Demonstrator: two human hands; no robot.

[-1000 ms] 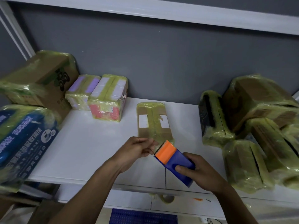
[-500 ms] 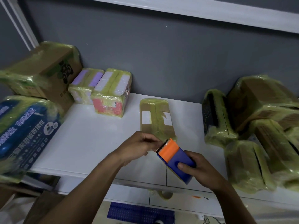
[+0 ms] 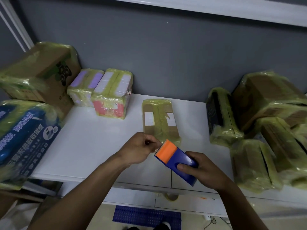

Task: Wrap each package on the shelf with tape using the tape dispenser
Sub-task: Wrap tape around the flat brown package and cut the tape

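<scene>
Every package in view already wears yellowish tape, including the flat package (image 3: pixel 159 120) mid-shelf (image 3: pixel 99 146). At the front edge, the right hand (image 3: pixel 205 170) grips the tape dispenser (image 3: pixel 177 161); the left hand (image 3: pixel 137 150) pinches its tape end (image 3: pixel 157 147), probably for 1 more band.

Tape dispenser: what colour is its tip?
Orange tip on a blue tape dispenser, shown best in the head view.

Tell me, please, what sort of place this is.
Probably a parcel packing or storage room: a white shelf carries many boxes wrapped in yellowish tape, like the flat package at its middle, and the right hand holds a blue-and-orange tape dispenser.
</scene>
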